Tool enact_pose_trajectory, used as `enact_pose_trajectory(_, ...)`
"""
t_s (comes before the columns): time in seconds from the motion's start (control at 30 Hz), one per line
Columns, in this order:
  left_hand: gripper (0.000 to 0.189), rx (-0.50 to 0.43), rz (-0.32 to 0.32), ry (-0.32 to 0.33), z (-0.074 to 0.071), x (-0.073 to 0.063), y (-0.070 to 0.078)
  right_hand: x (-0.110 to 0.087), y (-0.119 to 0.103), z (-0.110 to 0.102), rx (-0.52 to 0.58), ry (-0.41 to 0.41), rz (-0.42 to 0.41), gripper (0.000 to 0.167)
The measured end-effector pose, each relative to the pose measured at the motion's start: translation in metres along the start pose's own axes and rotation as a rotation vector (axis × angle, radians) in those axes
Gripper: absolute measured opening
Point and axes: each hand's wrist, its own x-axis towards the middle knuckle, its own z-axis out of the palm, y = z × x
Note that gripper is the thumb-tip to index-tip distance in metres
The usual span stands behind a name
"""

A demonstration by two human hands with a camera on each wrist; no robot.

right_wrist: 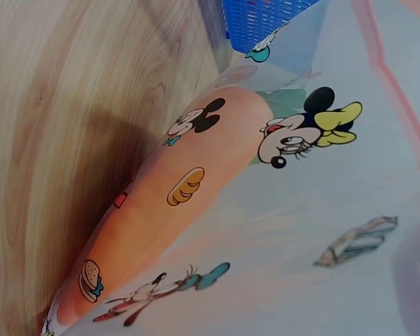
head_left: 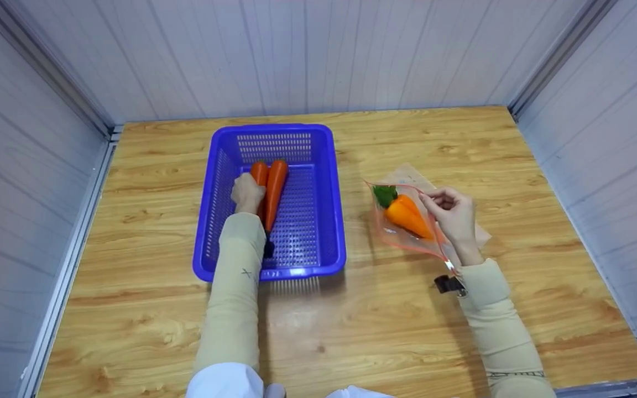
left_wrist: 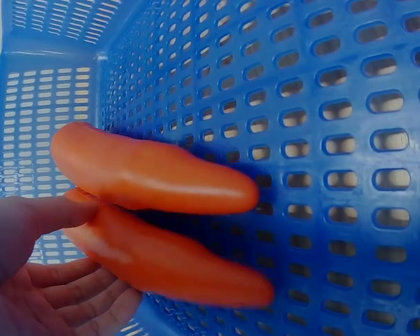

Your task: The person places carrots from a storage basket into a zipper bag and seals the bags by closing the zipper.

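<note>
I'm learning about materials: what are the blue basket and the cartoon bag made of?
The basket looks like glossy moulded plastic: it shines and has even slots. The bag seems to be thin, cloudy plastic film, since the carrot shows through.

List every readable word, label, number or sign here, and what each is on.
"X": on the left sleeve.
Right sleeve: dark marking near the lower end, too small to read.
Blue basket: faint marks on the near rim, unreadable.
Clear zip bag: cartoon prints, no legible words.
</note>
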Motion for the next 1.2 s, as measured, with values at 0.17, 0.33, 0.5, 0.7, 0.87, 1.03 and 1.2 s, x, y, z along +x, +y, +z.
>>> enact_pose_trajectory(0.17,0.03,-0.016,0.01,-0.001,-0.001,0.0,-0.001,0.0,-0.001,0.001,0.01,-0.006,-0.004,0.014)
enact_pose_trajectory(0.33,0.029,-0.025,0.019,0.044,-0.003,0.0,-0.001,0.0,-0.002,0.002,0.014,-0.008,0.004,0.015)
enact_pose_trajectory(0.5,0.025,-0.028,0.041,0.131,-0.006,-0.001,0.003,0.0,-0.002,0.003,0.003,0.004,0.015,0.012)
enact_pose_trajectory(0.7,0.024,-0.115,0.059,0.168,-0.009,-0.003,0.009,0.0,-0.002,0.003,-0.019,0.015,0.01,0.012)
enact_pose_trajectory(0.87,0.024,-0.171,0.104,0.186,-0.012,-0.007,0.015,0.0,0.002,0.002,-0.012,0.011,0.007,0.013)
enact_pose_trajectory(1.03,0.028,-0.231,0.147,0.232,-0.018,-0.014,0.022,0.002,0.018,0.0,0.003,0.027,0.021,0.014)
enact_pose_trajectory(1.2,0.038,-0.28,0.199,0.263,-0.022,-0.019,0.032,0.001,0.016,0.0,0.011,0.025,0.013,0.014)
